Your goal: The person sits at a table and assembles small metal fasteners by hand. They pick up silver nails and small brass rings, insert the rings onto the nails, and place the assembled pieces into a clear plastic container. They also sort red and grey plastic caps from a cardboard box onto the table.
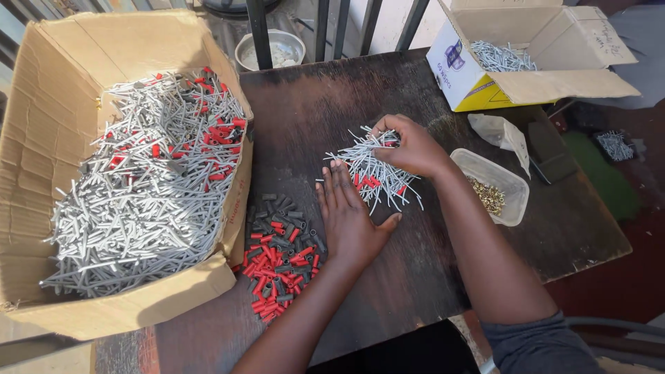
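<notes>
Left hand (351, 218) laid flat on the dark wooden table (415, 270), palm down, fingers straight and close together, pointing toward 12 o'clock, thumb spread out toward 3 o'clock; nothing gripped. Fingertips touching the near edge of a small heap of grey pins (370, 170) at table centre. Forearm running back toward 7 o'clock.

Right hand (410, 147) curled over the same heap from 3 o'clock, knuckles up, fingers bent and pinched down on a few grey pins at the heap's top; whether firmly clamped or only pressing, cannot tell. Wrist bent, forearm stretching back toward 5 o'clock into a grey sleeve (540, 346).

Some red pieces mixed under the grey pins. Just beside the left hand at 9 o'clock, a pile of red and dark caps (280, 260) on the table. Further at 9 o'clock, a large cardboard box (48, 104) full of grey pins with red ones scattered in. At 3 o'clock of the right hand, a clear plastic tub (509, 208) holding small brass parts. At 1 o'clock, a smaller open carton (478, 93) with more grey pins.
</notes>
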